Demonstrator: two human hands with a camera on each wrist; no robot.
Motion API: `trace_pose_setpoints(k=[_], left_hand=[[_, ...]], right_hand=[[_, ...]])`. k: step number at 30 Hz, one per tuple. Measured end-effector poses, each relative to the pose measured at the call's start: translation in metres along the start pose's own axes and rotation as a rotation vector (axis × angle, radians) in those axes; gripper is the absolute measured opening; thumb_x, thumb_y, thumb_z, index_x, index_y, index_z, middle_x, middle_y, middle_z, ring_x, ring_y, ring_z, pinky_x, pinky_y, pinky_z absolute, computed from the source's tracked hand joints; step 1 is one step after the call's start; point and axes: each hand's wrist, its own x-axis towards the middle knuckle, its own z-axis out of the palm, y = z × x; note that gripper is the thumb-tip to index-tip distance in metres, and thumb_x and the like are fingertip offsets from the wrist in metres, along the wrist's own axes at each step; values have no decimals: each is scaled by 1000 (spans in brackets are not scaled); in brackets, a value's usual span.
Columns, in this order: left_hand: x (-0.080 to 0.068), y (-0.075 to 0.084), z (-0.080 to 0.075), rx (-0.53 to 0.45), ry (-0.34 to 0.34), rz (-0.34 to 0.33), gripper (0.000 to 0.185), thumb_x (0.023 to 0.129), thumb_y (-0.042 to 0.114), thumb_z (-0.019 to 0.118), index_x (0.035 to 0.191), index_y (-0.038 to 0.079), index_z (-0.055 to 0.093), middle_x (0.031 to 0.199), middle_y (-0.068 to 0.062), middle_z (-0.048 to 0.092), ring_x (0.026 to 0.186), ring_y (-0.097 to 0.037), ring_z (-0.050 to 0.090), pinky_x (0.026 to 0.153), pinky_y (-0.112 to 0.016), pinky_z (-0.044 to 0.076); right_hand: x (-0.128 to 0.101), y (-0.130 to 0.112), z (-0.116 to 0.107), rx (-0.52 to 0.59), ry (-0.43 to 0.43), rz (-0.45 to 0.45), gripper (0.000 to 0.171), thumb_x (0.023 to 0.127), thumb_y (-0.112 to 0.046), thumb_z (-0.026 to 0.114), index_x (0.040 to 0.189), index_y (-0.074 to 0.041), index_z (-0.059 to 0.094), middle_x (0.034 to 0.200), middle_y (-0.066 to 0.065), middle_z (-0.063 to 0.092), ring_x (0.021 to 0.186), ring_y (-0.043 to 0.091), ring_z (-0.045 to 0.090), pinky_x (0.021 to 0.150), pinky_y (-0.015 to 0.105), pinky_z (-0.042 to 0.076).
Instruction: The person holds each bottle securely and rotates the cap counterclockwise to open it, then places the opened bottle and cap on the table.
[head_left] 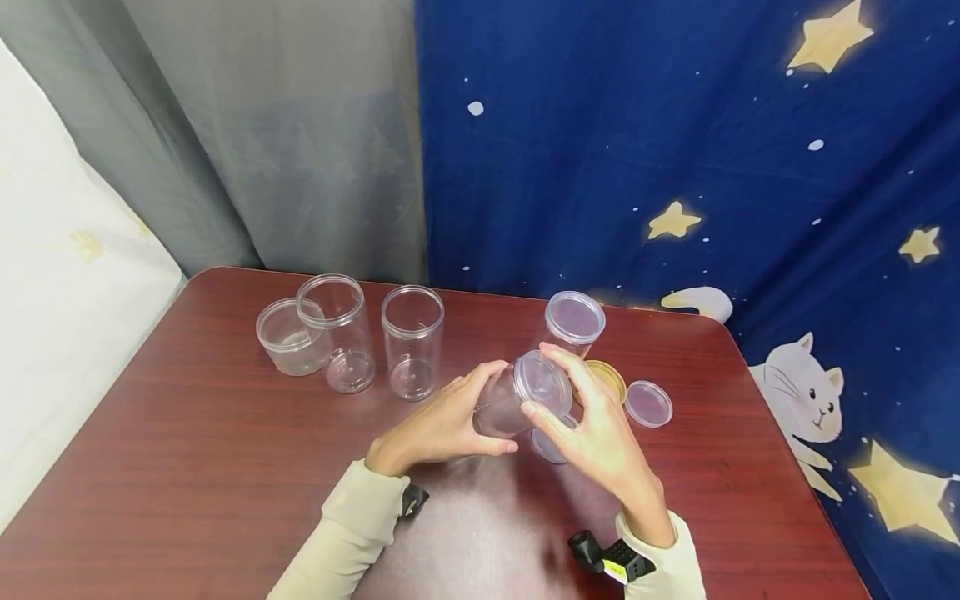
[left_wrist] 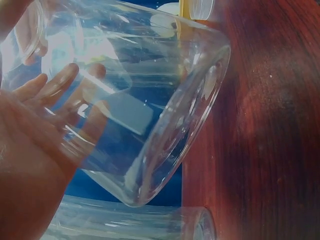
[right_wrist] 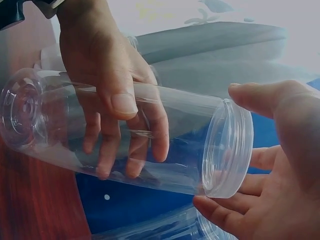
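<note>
A tall clear plastic jar (head_left: 498, 410) is held tilted above the table, its round translucent lid (head_left: 543, 383) up and toward the right. My left hand (head_left: 442, 427) grips the jar's body from the left. In the right wrist view the thumb lies across the near wall of the jar (right_wrist: 55, 112), and its other fingers show through the plastic. My right hand (head_left: 600, 429) spans the lid, thumb at one edge and fingers at the opposite edge. The jar's clear base (left_wrist: 180, 125) points down toward the tabletop in the left wrist view.
Two tall open jars (head_left: 413, 350) and a short wide tub (head_left: 292, 346) stand at the back left. A lidded jar (head_left: 575, 321) stands back right. Near it lie a gold-coloured lid (head_left: 611, 379) and two clear lids (head_left: 649, 404). Curtains (head_left: 540, 208) hang behind the table (head_left: 225, 483).
</note>
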Motion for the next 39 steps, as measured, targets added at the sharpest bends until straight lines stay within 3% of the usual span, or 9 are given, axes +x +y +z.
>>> trace_pose_setpoints(k=[8, 25, 39], left_hand=[[-1, 2, -1, -18, -2, -26, 94, 71, 49, 85, 146, 16, 39, 138, -1, 55, 116, -18, 58, 99, -42, 48], [-2, 1, -1, -23, -3, -15, 95, 71, 48, 86, 146, 16, 38, 137, -1, 55, 117, -15, 57, 100, -41, 48], [0, 1, -2, -15, -5, -24, 96, 71, 48, 86, 147, 15, 38, 139, -2, 54, 119, -18, 56, 101, -41, 47]], right_hand=[[0, 2, 0, 15, 12, -27, 65, 83, -16, 80, 141, -18, 52, 142, -5, 52, 127, 13, 52, 104, 24, 44], [-1, 1, -1, 147, -27, -58, 66, 83, -7, 78, 142, -17, 50, 142, 0, 53, 127, 18, 53, 103, 20, 44], [1, 5, -6, 178, -69, -91, 67, 83, -3, 76, 143, -13, 49, 148, 2, 48, 132, 20, 49, 106, 23, 42]])
